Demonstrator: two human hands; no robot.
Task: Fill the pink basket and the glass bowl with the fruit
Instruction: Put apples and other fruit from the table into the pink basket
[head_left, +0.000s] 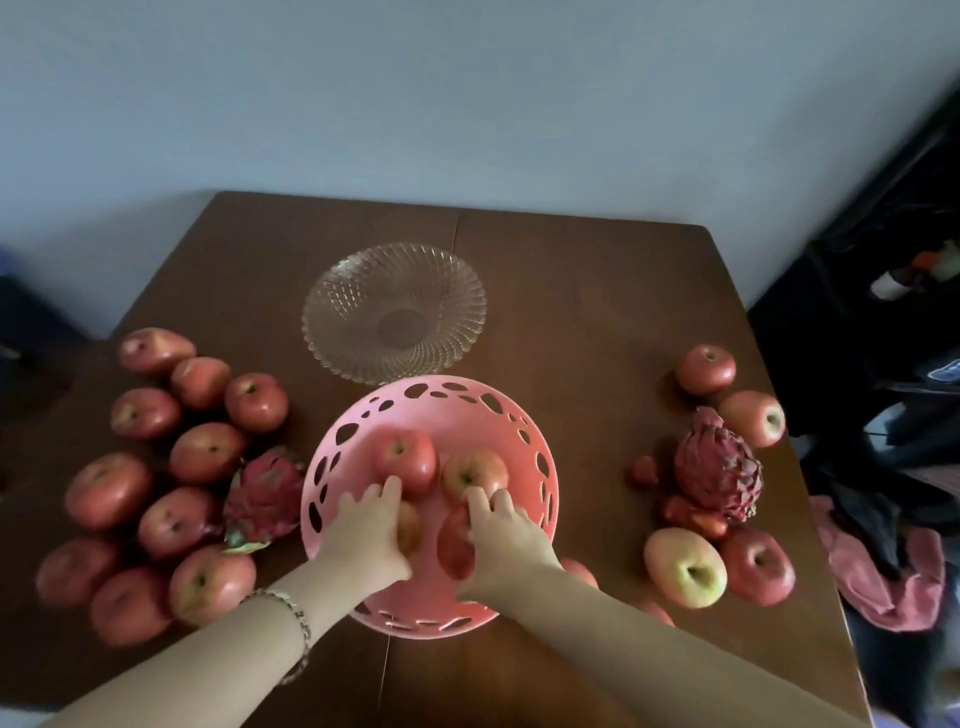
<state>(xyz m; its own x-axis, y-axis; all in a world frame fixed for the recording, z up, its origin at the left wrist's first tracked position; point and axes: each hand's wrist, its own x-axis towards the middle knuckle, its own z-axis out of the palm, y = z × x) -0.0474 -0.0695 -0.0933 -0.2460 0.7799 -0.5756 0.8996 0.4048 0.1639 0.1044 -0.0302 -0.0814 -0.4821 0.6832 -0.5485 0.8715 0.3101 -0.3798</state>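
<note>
The pink basket (498, 415) with oval holes sits at the centre of the brown table. Two apples lie free at its far side, one red (405, 457) and one yellowish (475, 470). Inside the basket, my left hand (366, 535) is wrapped over an apple (409, 527) and my right hand (506, 540) over a red apple (454, 545). The glass bowl (337, 317) stands empty just behind the basket. Several apples (208, 452) lie in a heap on the left with a dragon fruit (265, 499). More apples (685, 566) and a second dragon fruit (719, 467) lie on the right.
The table (597, 291) stands against a pale wall. Dark bags and a pink cloth (883, 582) are piled off the table's right edge. A small red fruit (644, 472) lies near the right dragon fruit. A bracelet is on my left wrist.
</note>
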